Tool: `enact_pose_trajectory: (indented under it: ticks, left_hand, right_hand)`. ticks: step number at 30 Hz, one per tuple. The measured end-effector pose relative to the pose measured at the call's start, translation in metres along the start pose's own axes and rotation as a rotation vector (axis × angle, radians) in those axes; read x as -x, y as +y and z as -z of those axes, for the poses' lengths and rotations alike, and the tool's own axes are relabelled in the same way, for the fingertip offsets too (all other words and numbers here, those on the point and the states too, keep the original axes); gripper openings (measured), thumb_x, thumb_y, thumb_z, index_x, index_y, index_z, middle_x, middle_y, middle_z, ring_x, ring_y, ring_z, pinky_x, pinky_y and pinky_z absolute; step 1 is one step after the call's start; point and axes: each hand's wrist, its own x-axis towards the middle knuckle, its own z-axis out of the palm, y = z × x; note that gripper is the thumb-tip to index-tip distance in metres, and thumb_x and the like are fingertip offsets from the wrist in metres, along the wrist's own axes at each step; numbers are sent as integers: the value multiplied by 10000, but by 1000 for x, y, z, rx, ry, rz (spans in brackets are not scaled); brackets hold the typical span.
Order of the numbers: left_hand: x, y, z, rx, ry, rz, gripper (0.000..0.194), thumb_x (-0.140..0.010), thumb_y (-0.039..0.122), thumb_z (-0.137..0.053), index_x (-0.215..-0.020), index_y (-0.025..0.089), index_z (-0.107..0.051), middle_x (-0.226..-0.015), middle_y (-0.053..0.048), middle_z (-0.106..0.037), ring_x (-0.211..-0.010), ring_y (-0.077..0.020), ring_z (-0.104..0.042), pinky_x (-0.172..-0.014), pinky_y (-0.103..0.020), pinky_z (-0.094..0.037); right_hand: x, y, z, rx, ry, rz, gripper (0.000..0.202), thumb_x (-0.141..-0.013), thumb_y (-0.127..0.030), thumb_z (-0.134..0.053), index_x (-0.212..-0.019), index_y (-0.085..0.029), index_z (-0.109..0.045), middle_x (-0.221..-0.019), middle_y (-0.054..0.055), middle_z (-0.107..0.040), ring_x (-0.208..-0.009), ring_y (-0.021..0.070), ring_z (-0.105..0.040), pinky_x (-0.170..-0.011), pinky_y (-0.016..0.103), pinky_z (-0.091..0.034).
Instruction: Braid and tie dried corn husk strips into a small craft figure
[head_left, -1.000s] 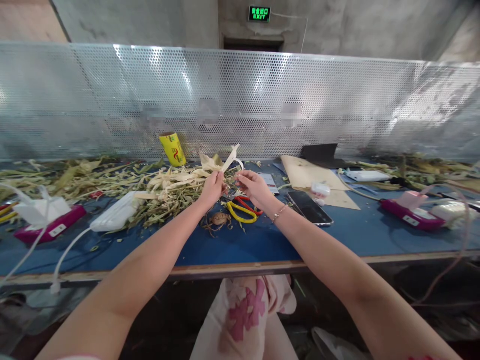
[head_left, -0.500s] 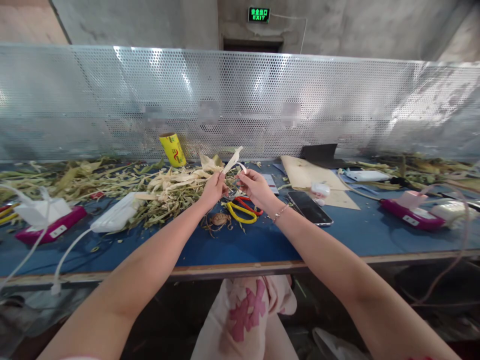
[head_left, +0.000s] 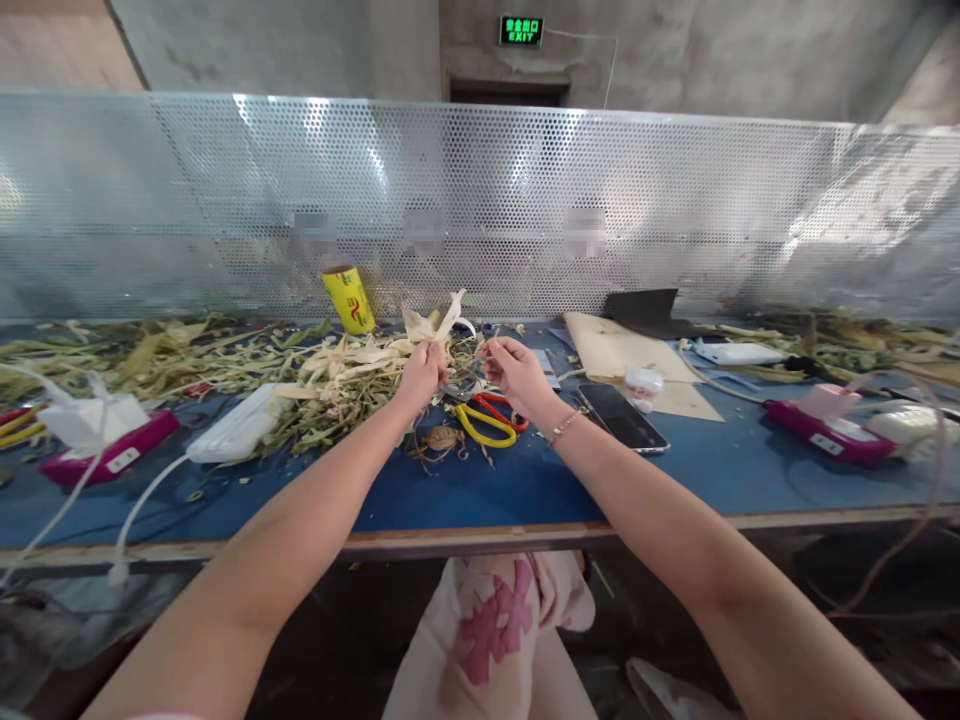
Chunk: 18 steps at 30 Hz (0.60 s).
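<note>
Pinched in my left hand (head_left: 424,372) is a pale dry husk strip (head_left: 452,312), its free end standing up above the fingers and a narrow curl bending to the right. My right hand (head_left: 516,368) is a short way to the right, thumb and fingertips pressed together; what they hold, if anything, is too small to make out. Below the hands lie scissors (head_left: 491,430) with one red and one yellow handle loop. Beside them is a small brown knotted piece (head_left: 442,438) with thin strands. Left of my hand spreads a heap of dried husk strips (head_left: 330,385).
A yellow tube (head_left: 349,300) stands by the perforated metal screen (head_left: 495,200). To the right lie a phone (head_left: 622,418), a small white case (head_left: 643,380) and brown card (head_left: 611,345). Magenta power sockets (head_left: 112,458) with white cables and a white box (head_left: 241,422) sit left; another magenta socket (head_left: 829,435) is right.
My left hand has moved slightly left with the husk strip. The gap between the hands is wider, and my right hand no longer meets the strip's curled end.
</note>
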Motion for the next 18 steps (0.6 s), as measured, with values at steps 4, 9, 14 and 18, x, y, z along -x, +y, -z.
enact_pose_trajectory:
  ticks: [4, 9, 14, 18]
  left_hand:
    - [1, 1, 1, -34, 7, -5, 196, -865, 299, -337, -706, 199, -392, -390, 64, -414, -334, -90, -341, -431, -208, -241]
    - [5, 9, 5, -268, 50, -147, 252, -807, 247, -437, -564, 178, -442, -429, 37, -389, -430, -103, -363, -475, -231, -226]
    - [2, 9, 0, -99, 11, 19, 176, -773, 139, -419, -630, 165, -518, -475, 44, -375, -427, -92, -362, -457, -220, -266]
    - [2, 11, -5, 242, -49, 127, 191, -799, 117, -372, -651, 156, -487, -514, 47, -390, -432, -72, -388, -463, -202, -361]
  right_hand:
    - [-3, 3, 3, 82, 25, 76, 242, -626, -395, -635, -726, -187, -562, -746, -19, -604, -570, 55, -500, -519, 192, -398]
    - [-5, 3, 8, 503, 82, 314, 137, -714, -277, -556, -790, -184, -622, -765, 20, -612, -672, 107, -538, -617, 245, -442]
    - [-4, -6, 17, 899, 90, 650, 197, -792, -184, -457, -832, -191, -650, -812, 54, -587, -793, 149, -535, -713, 299, -456]
    - [-8, -9, 23, 904, 144, 675, 215, -802, -165, -433, -850, -188, -641, -829, 59, -555, -774, 146, -539, -709, 310, -476]
